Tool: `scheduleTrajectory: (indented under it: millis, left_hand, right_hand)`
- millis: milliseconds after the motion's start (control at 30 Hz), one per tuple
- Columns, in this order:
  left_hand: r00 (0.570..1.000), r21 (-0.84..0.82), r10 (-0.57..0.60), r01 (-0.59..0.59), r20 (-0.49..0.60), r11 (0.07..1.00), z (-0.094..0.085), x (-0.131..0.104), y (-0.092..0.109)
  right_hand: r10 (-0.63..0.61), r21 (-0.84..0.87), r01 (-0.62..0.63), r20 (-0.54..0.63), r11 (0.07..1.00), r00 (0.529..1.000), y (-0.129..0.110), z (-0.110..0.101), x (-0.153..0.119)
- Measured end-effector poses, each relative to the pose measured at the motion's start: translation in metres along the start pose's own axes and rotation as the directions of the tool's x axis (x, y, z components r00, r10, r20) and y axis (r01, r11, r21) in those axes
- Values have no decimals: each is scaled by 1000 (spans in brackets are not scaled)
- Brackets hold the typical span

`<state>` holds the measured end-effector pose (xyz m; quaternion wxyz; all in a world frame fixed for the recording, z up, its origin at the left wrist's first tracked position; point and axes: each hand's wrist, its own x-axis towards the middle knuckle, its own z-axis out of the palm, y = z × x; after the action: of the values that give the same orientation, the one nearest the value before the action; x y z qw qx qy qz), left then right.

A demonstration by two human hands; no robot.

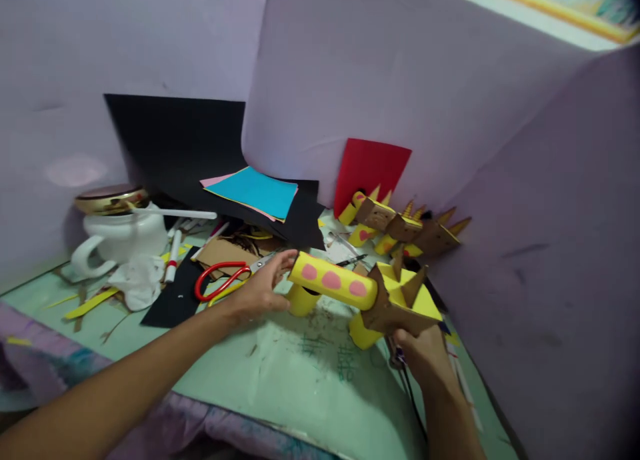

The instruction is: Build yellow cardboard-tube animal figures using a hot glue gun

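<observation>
A paper craft animal (333, 281) stands or is held just above the table, with a yellow tube marked with pink ovals, yellow tube legs and a brown cardboard body with pointed spikes. My right hand (425, 357) grips its cardboard part from the near right side; most of those fingers are hidden. At the tube's left end is my left hand (263, 290), thumb and fingers apart around the end and the left leg. Whether it touches them I cannot tell. Red-handled scissors (220, 280) lie just behind my left wrist.
Similar spiked craft figures (400, 223) stand at the back right before a red sheet (373, 170). Blue paper (255, 192) lies on black card (175, 133). A white mug (123, 237), crumpled tissue (143, 280) and a marker (173, 257) are left. A dark cable (413, 397) runs front right.
</observation>
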<state>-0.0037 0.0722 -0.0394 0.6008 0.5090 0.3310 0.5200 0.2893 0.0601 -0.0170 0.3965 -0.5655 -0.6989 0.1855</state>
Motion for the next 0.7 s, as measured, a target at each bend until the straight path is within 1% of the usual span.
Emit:
scheduleTrajectory:
  millis: [100, 233, 267, 333, 433, 533, 600, 700]
  left_hand:
    - [999, 39, -43, 43, -11, 998, -1, 0, 5]
    - [998, 60, -66, 65, 7, 996, 4, 0, 11]
    - [997, 53, -80, 79, 5, 995, 6, 0, 11]
    - [991, 29, -131, 131, -15, 991, 10, 0, 10]
    - [981, 15, -183, 184, -58, 983, 15, 2, 3]
    - [983, 6, -168, 169, -67, 986, 18, 3, -5]
    - [986, 10, -152, 153, -73, 988, 20, 4, -8]
    - [986, 67, -125, 133, -109, 989, 22, 5, -11]
  right_hand:
    - [68, 226, -78, 51, 971, 996, 1, -1, -3]
    - [155, 387, -209, 166, 898, 974, -1, 0, -11]
    - [162, 389, -222, 181, 894, 970, -2, 2, -12]
    - [154, 344, -210, 185, 915, 971, -2, 5, -14]
    - [136, 289, -174, 148, 941, 980, 2, 13, -14]
    - [152, 317, -182, 117, 931, 981, 7, 18, -14]
    - [163, 341, -195, 120, 919, 979, 7, 19, -15]
    - [173, 362, -211, 136, 908, 976, 5, 18, -16]
